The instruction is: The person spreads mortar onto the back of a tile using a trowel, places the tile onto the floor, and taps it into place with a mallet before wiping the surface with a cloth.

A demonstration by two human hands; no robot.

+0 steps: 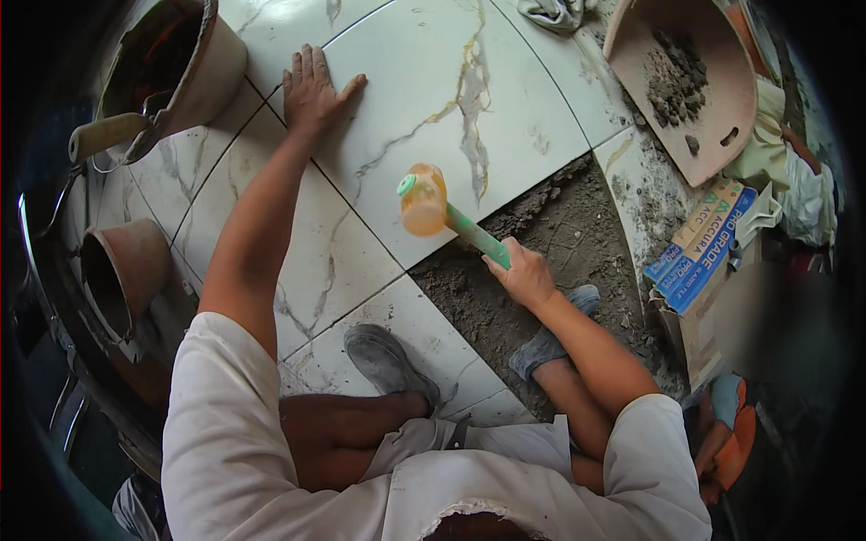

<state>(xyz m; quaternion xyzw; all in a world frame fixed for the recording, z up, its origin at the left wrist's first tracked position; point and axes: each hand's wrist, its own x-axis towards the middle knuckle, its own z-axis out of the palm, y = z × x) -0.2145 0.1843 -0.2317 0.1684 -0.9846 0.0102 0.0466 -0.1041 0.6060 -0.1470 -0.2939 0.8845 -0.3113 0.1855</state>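
My right hand (pixel 525 272) grips the green handle of a rubber mallet (pixel 424 200). The mallet's translucent amber head, with a green end plug, is over the near part of a white marble-patterned floor tile (pixel 406 99); I cannot tell whether it touches. Pressed flat on the tiles with fingers stretched out is my left hand (pixel 313 95), near the far left. Grey and gold veins run through the tile. Along its near right edge lies a bed of dark mortar (pixel 550 234), where one of my feet rests. My other shoe (pixel 383 359) stands on a tile.
At the far left stands a bucket (pixel 212 72) with a handle; a smaller bucket (pixel 149 266) lies tipped nearby. A shallow pan (pixel 649 117) with mortar crumbs lies far right, beside a blue and tan tile box (pixel 704 243). Part of another person (pixel 729 428) shows at lower right.
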